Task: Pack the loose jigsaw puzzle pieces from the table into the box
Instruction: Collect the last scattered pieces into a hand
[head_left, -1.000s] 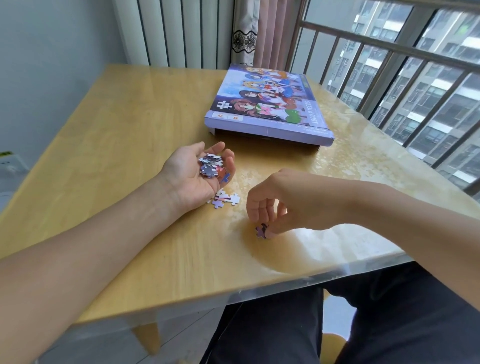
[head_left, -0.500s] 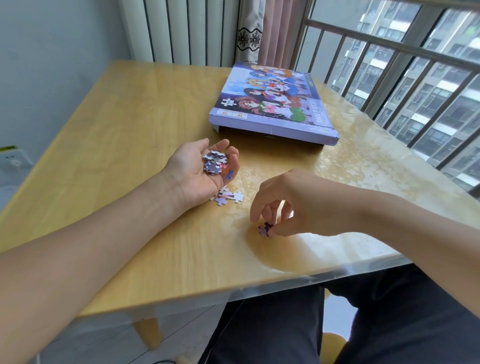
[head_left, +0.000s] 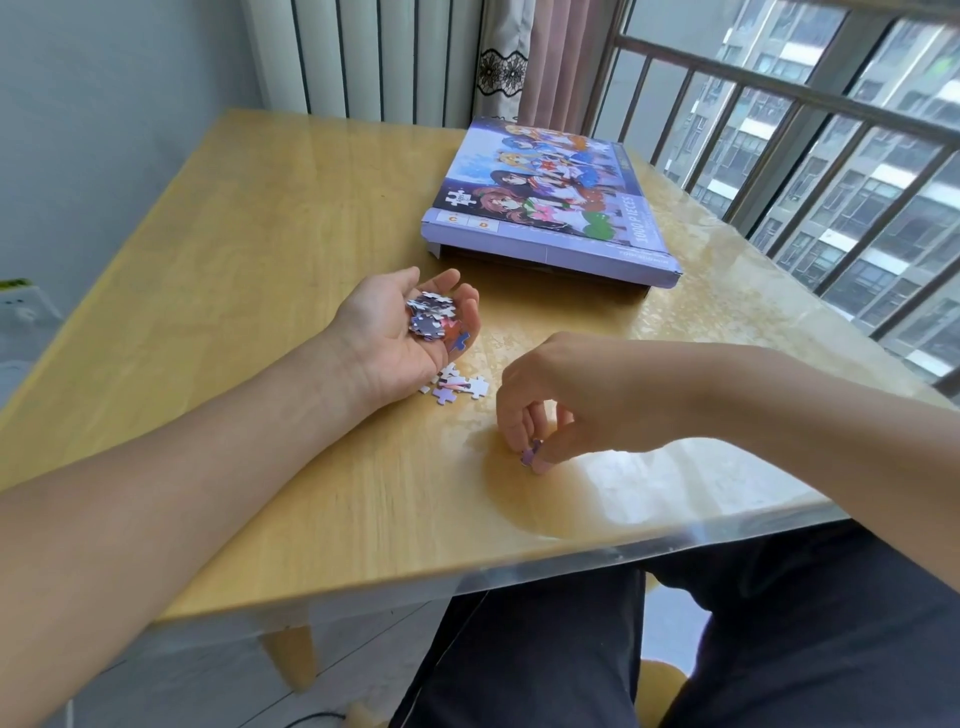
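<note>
The left hand (head_left: 400, 332) lies palm up on the pale wooden table with a clear glossy cover sheet (head_left: 270, 270), about midway between the left and right edges, its back resting on the surface. Its fingers are loosely cupped upward, slightly curled, cradling a small heap of purple, white and pink cardboard jigsaw pieces (head_left: 434, 317) in the palm. Touching the heel of that hand, on the side toward the near edge, a few loose jigsaw pieces in white and lilac (head_left: 457, 387) lie flat on the tabletop in a tight cluster.

Just right of that cluster, closer to the near edge, the right hand (head_left: 561, 400) hovers knuckles up with its fingers bent downward. The thumb and fingertips (head_left: 540, 464) pinch a single small purple jigsaw piece (head_left: 531, 453) right at the surface; whether the piece is lifted clear of the table cannot be told.

Toward the far right corner of the table lies the flat rectangular purple cardboard puzzle box with a cartoon picture on its lid (head_left: 550, 208), well apart from both hands. Its lid sits on top, with a dark gap showing beneath the near edge of the lid.
</note>
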